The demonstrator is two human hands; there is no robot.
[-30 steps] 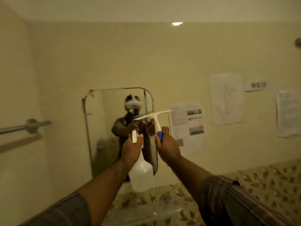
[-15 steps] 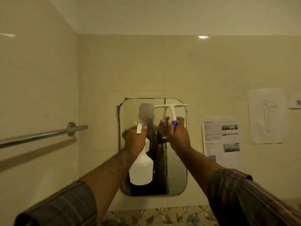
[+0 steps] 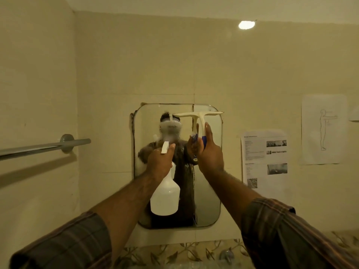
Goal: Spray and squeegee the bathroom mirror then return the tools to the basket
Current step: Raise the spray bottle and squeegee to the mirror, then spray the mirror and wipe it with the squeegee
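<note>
Both hands are raised at the mirror (image 3: 207, 171): left hand (image 3: 160, 162) wrapped around the bottle (image 3: 165, 199), right hand (image 3: 210, 154) gripping the squeegee (image 3: 198, 116) near the top edge. Spraying looks underway; next, press the blade flat and pull down.

Cream tiled walls (image 3: 233, 70) meet at a left corner, a chrome towel bar (image 3: 44, 145) on the left wall, printed paper sheets (image 3: 265, 160) taped right, a round ceiling light (image 3: 246, 24) glowing above.
</note>
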